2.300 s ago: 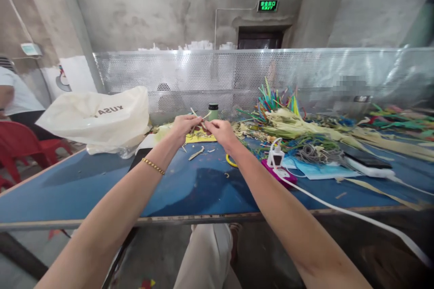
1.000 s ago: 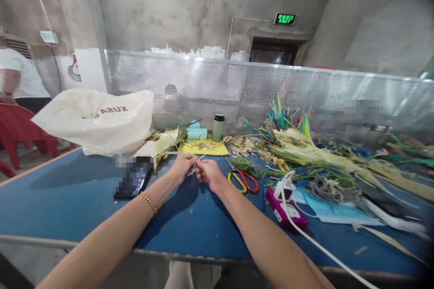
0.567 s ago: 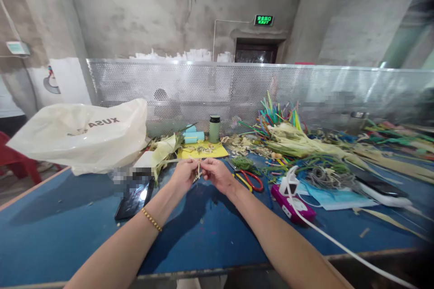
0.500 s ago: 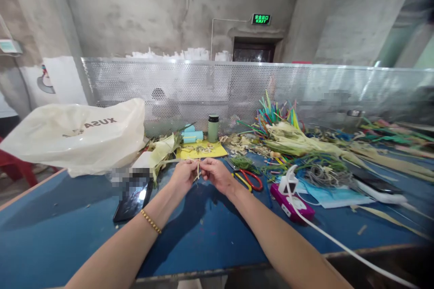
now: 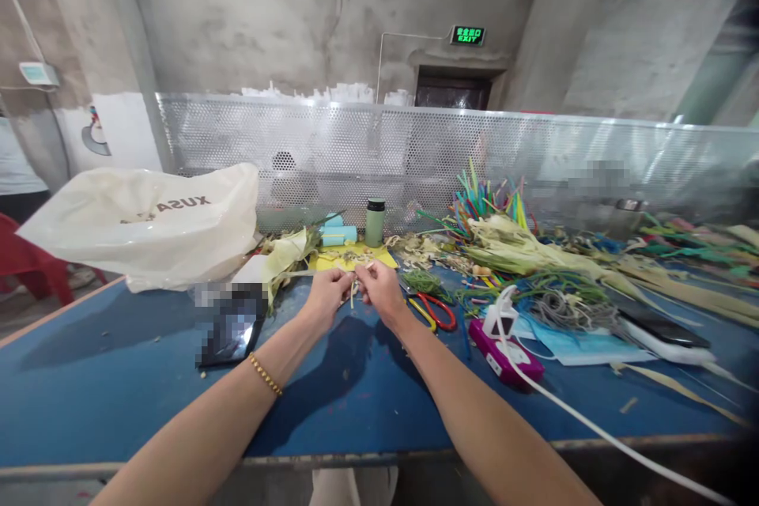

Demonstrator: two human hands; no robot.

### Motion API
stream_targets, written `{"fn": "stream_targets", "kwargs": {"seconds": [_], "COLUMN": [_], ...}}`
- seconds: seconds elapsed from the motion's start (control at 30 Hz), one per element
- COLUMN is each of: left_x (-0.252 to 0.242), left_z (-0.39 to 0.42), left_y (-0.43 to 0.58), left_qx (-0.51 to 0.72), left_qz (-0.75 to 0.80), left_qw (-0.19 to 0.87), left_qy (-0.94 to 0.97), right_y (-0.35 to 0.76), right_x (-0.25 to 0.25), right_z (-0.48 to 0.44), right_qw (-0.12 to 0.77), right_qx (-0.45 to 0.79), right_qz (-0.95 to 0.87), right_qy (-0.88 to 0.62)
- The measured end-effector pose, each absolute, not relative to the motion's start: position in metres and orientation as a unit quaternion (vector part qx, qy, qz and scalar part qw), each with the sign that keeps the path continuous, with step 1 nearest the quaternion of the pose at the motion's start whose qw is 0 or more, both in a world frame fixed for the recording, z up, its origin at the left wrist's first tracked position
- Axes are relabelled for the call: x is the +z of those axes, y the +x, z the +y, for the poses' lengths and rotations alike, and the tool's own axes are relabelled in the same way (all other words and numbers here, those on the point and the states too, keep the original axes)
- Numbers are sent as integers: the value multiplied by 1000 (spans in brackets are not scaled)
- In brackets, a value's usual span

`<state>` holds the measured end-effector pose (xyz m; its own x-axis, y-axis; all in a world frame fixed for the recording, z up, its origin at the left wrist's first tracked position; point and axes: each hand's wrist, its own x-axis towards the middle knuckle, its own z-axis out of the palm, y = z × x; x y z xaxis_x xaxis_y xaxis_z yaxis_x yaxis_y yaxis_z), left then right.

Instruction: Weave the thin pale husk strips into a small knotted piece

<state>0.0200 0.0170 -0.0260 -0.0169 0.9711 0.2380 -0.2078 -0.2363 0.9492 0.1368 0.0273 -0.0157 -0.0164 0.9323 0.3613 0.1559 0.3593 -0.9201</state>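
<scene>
Over the middle of the blue table, my left hand (image 5: 326, 296) is closed, thumb and fingers pinching a thin pale strip of dried husk (image 5: 353, 300). Right against it, my right hand (image 5: 381, 292) pinches the same bit of strip, with a short end dangling between the two. The fingertips hide most of the grip. Just behind the hands lies a yellow sheet (image 5: 387, 258) with plant scraps on it. To the right of my right hand are red-handled scissors (image 5: 442, 315) and a yellow-handled tool (image 5: 422, 315). A dark tablet-like device (image 5: 234, 332) lies left of my left hand.
A green bottle (image 5: 374, 225) stands behind the yellow sheet. Husks (image 5: 515, 245) and coloured stems pile up at the right. A purple power strip (image 5: 504, 356) trails a white cable towards me. A white plastic bag (image 5: 160, 229) fills the left; a perforated metal screen (image 5: 332, 134) borders the back.
The view has shifted a little. Both hands stay together at the strip; their fingers have changed position slightly, and the strip's loose end now hangs to the right of its earlier place.
</scene>
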Motion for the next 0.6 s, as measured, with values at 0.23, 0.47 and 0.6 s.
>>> {"fn": "stream_targets", "kwargs": {"seconds": [0.23,0.47,0.6], "left_x": [-4,5,6], "left_z": [7,-2,-2], "left_y": [14,12,11], "left_qx": [573,544,548], "left_qz": [249,224,224], "left_qw": [613,632,596], "left_qy": [484,504,542], "right_y": [143,148,149], "right_x": [-5,6,14], "right_z": [32,24,17], "right_qw": [585,601,596], "right_qx": [310,262,292], "right_qz": [-633,-657,-655], "right_qy": [-400,-372,-360]}}
